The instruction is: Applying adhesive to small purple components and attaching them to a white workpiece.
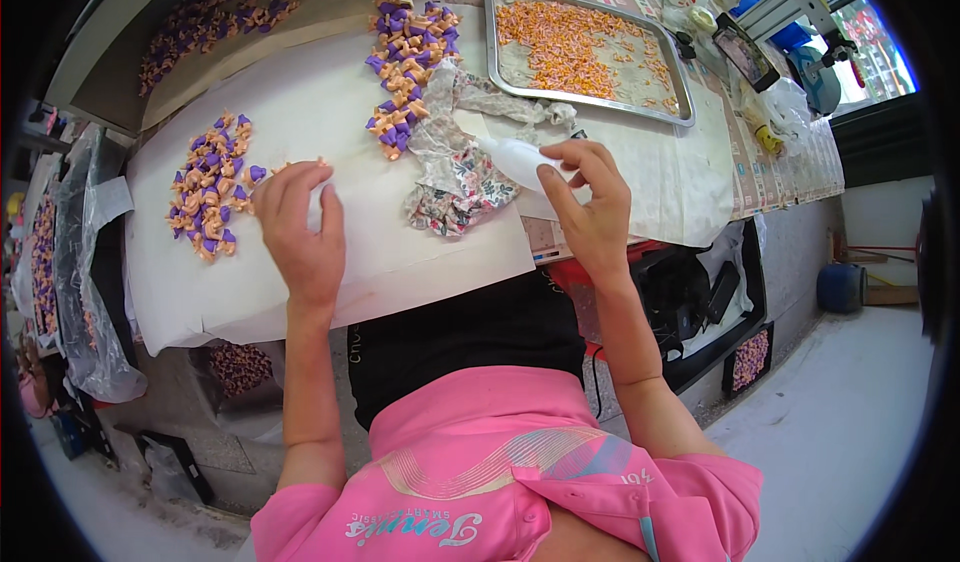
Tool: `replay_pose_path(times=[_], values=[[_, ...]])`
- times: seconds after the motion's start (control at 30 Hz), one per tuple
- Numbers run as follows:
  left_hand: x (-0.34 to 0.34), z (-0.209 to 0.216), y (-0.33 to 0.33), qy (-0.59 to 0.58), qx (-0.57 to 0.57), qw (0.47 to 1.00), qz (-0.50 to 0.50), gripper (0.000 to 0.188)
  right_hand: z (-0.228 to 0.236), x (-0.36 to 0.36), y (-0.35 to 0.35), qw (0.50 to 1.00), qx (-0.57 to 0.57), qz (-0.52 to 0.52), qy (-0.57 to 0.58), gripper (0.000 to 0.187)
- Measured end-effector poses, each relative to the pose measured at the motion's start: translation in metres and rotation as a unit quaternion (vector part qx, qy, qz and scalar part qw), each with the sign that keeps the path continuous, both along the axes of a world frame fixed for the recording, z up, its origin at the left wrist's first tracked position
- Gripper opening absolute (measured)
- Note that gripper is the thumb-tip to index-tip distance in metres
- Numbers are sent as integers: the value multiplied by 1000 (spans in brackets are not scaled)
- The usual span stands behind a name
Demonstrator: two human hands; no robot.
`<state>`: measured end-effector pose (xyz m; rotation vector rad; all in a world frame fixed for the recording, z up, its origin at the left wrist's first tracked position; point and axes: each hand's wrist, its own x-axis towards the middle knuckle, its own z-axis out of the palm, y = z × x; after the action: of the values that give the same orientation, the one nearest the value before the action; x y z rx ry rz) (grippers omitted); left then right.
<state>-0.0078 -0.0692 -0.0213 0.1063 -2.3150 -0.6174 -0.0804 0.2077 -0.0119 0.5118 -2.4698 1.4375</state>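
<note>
My left hand (pixel 305 227) hovers at the right edge of a loose pile of small peach-and-purple figures (pixel 205 187) on the white-covered table. Its fingers are curved, with a gap between thumb and forefinger. Small peach bits show just beyond the fingertips. In my right hand (pixel 592 197) is a white squeeze bottle (pixel 522 165), pinched between thumb and fingers, its narrow tip pointing left. Beneath the bottle lies a crumpled floral cloth (pixel 455 197). A second heap of the figures (pixel 405 72) stretches away from me, left of the cloth.
A metal tray (pixel 590 105) of tiny orange and pink pieces stands at the far right. Behind it, a phone (pixel 745 54) sits on a stand. More figures fill a box (pixel 165 102) at the far left. An open black drawer (pixel 690 292) juts out below the table on my right.
</note>
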Motion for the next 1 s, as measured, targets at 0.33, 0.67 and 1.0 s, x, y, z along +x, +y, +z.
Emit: replay_pose_path(times=[0.33, 0.67, 1.0], values=[[-63, -2, 8, -74, -7, 992, -102, 25, -2, -14, -6, 986, 163, 16, 15, 37], [-34, 1, 28, -56, 123, 983, -123, 23, 0, 0, -3, 999, 12, 31, -23, 33], [26, -4, 75, -154, 642, 719, -215, 20, 17, 48, -4, 942, -283, 96, -154, 32]])
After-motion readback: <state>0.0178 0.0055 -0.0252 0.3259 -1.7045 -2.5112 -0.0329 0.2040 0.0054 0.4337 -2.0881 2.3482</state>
